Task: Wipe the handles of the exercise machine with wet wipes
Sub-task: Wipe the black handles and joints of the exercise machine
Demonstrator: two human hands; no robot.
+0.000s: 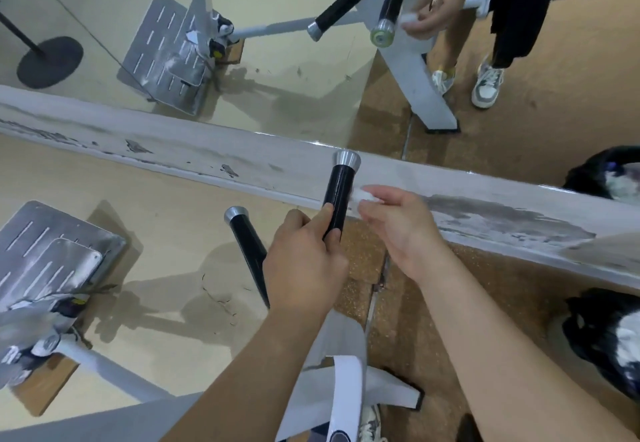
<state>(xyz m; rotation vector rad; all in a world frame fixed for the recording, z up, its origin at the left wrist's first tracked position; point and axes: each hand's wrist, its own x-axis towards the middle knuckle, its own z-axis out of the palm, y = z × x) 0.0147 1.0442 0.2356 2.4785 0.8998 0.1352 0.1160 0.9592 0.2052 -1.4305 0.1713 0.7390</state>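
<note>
Two black handles with silver end caps rise from the machine below me. My left hand [306, 261] grips the lower part of the right handle [340, 192]. A small white wet wipe [369, 196] is pinched in the fingertips of my right hand [401, 230] and touches that handle's right side, just above my left thumb. The left handle [247, 244] stands free beside my left wrist.
A wall mirror above a worn white baseboard [173, 154] reflects my hands, both handles and the machine frame. A grey slotted footplate [45, 251] lies at lower left. A black bag [606, 334] sits on the floor at right. The white frame [346, 393] is under my arms.
</note>
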